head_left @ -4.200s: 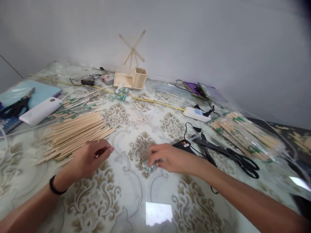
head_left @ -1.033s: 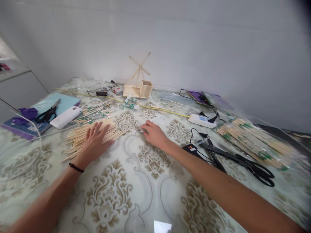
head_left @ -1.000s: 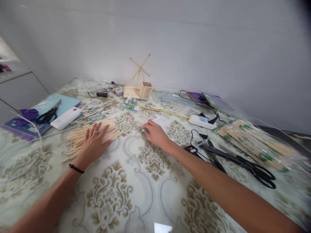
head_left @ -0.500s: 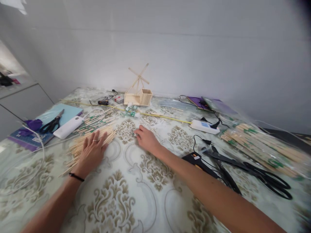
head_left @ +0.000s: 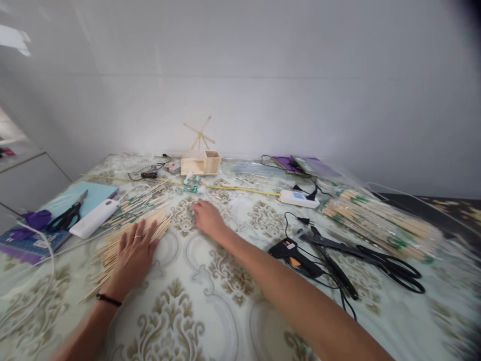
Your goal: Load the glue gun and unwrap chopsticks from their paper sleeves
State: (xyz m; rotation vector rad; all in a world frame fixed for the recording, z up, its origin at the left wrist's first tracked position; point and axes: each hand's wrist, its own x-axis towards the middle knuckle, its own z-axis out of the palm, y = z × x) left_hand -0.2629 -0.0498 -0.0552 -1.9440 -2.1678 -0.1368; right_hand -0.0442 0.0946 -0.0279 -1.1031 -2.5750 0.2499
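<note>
My left hand (head_left: 135, 255) lies flat, fingers spread, on a loose pile of thin wooden skewers (head_left: 107, 255) at the left of the table. My right hand (head_left: 207, 215) reaches to the middle of the tablecloth with its fingers curled together; what they hold, if anything, is too small to make out. Just beyond it lie crumpled green-and-clear wrappers (head_left: 191, 184) and a yellow tape measure (head_left: 248, 190). Farther back stands a small wooden windmill model (head_left: 199, 140) with a square box (head_left: 212, 163) on its base.
On the left lie scissors (head_left: 67, 215), a white power bank-like object (head_left: 93, 219) and a blue book (head_left: 93, 190). To the right are a black glue gun (head_left: 296, 256), large black scissors (head_left: 368, 253), a white power strip (head_left: 299, 198) and bagged skewers (head_left: 383, 220).
The view has tilted up and shifted right, so everything sits lower and farther left. My left hand stays on the skewers; my right hand keeps its curled pose near the wrappers.
</note>
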